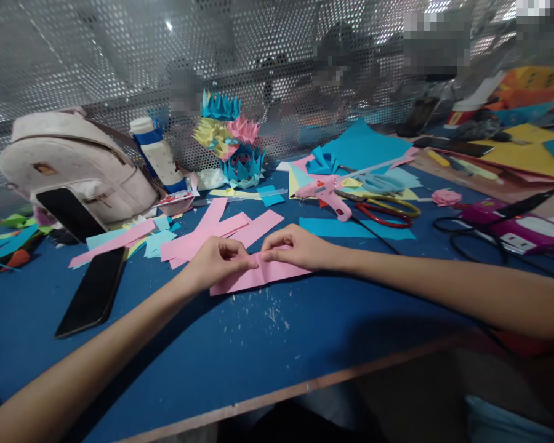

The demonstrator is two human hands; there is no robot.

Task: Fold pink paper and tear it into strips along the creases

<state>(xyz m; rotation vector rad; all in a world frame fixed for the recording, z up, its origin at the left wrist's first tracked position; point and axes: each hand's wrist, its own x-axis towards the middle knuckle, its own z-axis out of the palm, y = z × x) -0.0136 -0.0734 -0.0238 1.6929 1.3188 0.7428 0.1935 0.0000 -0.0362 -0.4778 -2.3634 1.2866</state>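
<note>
A long pink paper strip (240, 283) lies on the blue table with a crease across its middle. My left hand (219, 261) pinches the strip's upper edge just left of that crease. On the crease's other side, my right hand (293, 246) pinches the same edge, its fingers curled and close to the left fingertips. Behind both hands, more pink strips (203, 237) overlap in a loose pile. A pink glue gun (323, 192) rests beyond my right hand, beside scissors with red and yellow handles (388, 212).
Left of the hands lies a black phone (95, 292); another phone (69, 212) leans on a pale backpack (74, 160). Folded paper flowers (242, 163) and a bottle (159, 157) stand behind. Blue paper (360, 229) and a purple device (512, 227) with black cables are at right.
</note>
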